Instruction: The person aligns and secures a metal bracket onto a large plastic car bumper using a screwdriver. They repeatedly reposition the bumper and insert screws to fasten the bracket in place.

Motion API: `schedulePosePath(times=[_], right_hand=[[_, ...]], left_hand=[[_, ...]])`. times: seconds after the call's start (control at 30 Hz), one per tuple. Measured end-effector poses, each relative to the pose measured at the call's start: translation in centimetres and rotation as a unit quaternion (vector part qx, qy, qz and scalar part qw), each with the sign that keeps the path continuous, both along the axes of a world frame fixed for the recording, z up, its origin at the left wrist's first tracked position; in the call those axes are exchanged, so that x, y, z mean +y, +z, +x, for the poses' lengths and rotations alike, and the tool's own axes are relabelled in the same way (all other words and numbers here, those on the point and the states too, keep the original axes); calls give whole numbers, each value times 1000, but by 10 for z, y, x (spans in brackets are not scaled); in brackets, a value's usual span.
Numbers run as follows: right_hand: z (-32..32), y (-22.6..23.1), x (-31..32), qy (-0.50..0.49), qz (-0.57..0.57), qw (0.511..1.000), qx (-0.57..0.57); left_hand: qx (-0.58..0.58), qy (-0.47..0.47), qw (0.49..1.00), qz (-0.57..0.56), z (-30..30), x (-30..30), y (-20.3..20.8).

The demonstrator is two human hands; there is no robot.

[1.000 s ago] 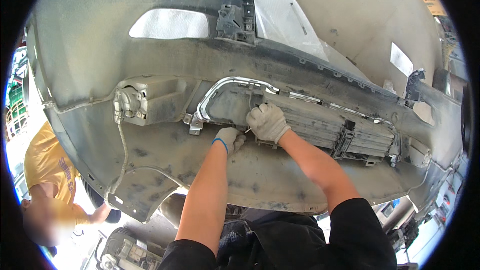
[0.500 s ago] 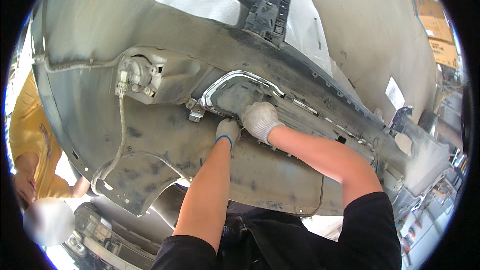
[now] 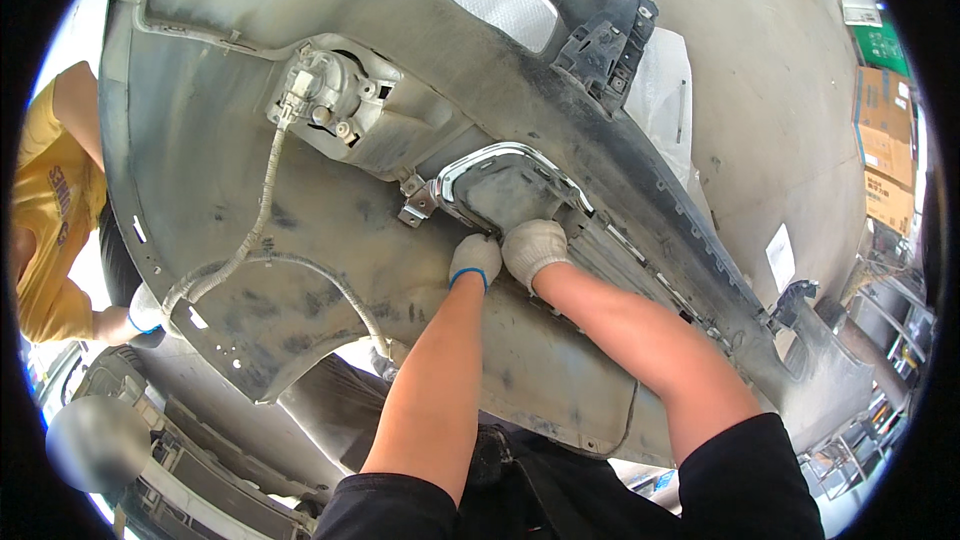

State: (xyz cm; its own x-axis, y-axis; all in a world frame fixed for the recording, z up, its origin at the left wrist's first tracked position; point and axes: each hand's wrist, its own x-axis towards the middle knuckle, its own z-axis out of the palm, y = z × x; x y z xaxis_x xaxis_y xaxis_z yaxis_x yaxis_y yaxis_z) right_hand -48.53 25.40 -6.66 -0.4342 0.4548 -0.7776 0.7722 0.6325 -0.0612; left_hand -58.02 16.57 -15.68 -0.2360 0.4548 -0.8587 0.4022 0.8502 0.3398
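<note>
The left hand (image 3: 475, 258), covered by a pale knitted glove with a blue cuff edge, and the right hand (image 3: 533, 247), covered by a similar pale glove, are held close together at the lower edge of a dark, dusty recessed plastic panel (image 3: 508, 190). The panel is framed along its top by a curved, silver chrome trim strip (image 3: 515, 148) and is set into the inner face of a large, grey-brown, dust-coated plastic bumper cover (image 3: 190, 180). The fingers seem to be curled inward, but whether anything is grasped cannot be told.

As far as can be judged, little is taken apart: the trim strip is seated around the panel, the small silver metal bracket (image 3: 417, 202) is left in place at its left end, and the grey slatted plastic grille (image 3: 610, 265) is fitted alongside. The round, dusty grey lamp housing (image 3: 335, 85) is mounted, with the ribbed grey cable conduit (image 3: 268, 175) attached.

The fingertips are hidden by the gloves' backs, so the contact point cannot be made out. The grille is partly covered by the right forearm. At the left rim, a co-worker in a yellow shirt (image 3: 55, 210) is cut off by the picture's edge.
</note>
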Motion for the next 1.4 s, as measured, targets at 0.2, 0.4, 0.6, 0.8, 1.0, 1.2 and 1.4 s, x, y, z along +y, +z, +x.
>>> schedulePosePath(times=[0.2, 0.4, 0.6, 0.8, 1.0, 1.2, 1.4], right_hand=[[-2, 0, 1, 6, -18, 1000, -21], [-5, -2, 4, 0, -27, 999, -44], [-6, 3, 8, 14, -42, 998, -49], [-8, 12, 11, -3, -54, 997, -58], [-8, 13, 10, -2, -55, 997, -51], [-5, 2, 9, -19, -46, 998, -26], [-3, -1, 7, -4, -44, 999, -25]], left_hand=[[15, -38, 999, 35, 0, 12, 36], [22, -134, 987, 90, -5, 0, 12], [-211, -25, 977, 32, -30, -1, -23], [-457, 320, 762, -330, -44, 28, 2], [-382, 323, 838, -217, -32, 20, 22], [-249, 176, 950, -72, -13, 1, 5], [-41, -58, 987, 143, -12, -6, 3]])
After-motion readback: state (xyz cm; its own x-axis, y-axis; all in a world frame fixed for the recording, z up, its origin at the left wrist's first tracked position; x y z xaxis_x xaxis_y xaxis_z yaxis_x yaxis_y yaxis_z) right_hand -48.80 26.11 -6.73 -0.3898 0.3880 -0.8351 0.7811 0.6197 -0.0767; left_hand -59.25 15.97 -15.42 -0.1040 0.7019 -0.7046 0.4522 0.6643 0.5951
